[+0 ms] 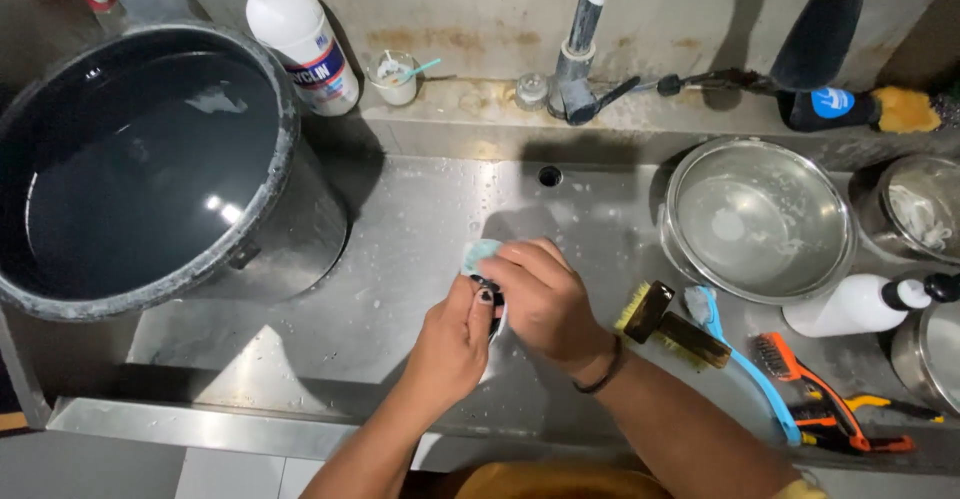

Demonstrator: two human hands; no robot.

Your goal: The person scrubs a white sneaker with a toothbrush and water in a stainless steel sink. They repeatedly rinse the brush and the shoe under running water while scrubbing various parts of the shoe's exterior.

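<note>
Pale blue cloth [478, 252] pinched beneath right hand [540, 304], beside left hand [455, 344]

Both hands meet over middle of steel sink [400, 249]. Right hand [540, 299] curls fingers over small light-blue pad [480, 252]; left hand [455, 344] pinches small white object below it, mostly hidden. Large black bucket [150, 159] of water fills left end. White bottle [300, 34] and small cup [395, 79] on back ledge, tap [580, 69] at back centre. Steel bowl [760, 219] at right. Wooden-handled brush [675, 324], blue brush [740, 364], orange brush [810, 389] near front right edge.
</note>
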